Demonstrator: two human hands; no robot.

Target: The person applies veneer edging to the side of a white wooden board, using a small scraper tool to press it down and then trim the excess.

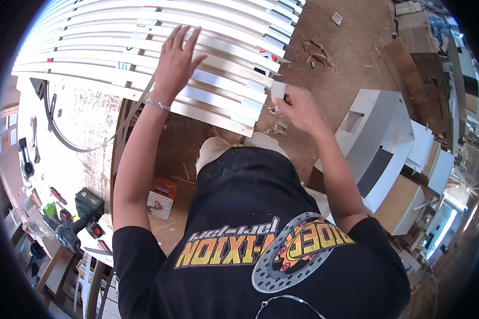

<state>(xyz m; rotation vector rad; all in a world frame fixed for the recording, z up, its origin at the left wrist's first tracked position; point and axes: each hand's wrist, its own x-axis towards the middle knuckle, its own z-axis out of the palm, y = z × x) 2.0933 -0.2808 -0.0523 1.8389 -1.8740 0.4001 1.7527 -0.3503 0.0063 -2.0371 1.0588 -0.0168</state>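
Observation:
Pale, narrow wooden slats (210, 80) lie side by side in front of me, spaced by gaps. Over them my left hand (178, 61) is open, fingers spread and holding nothing; whether it touches a slat I cannot tell. At the slats' right ends my right hand (300, 109) is closed on a small pale grey square piece (278, 90), perhaps folded sandpaper, though its kind is unclear. That piece is at the end of one pale slat (258, 80). White and dark flat pieces show between the slats.
To the left, a worn white worktop (85, 114) holds a curved dark strip (72, 146) and a cordless drill (69, 228). White panels and boxes (375, 143) stand at the right. Scraps (319, 53) litter the brown floor. An orange-and-white package (161, 196) lies below the worktop.

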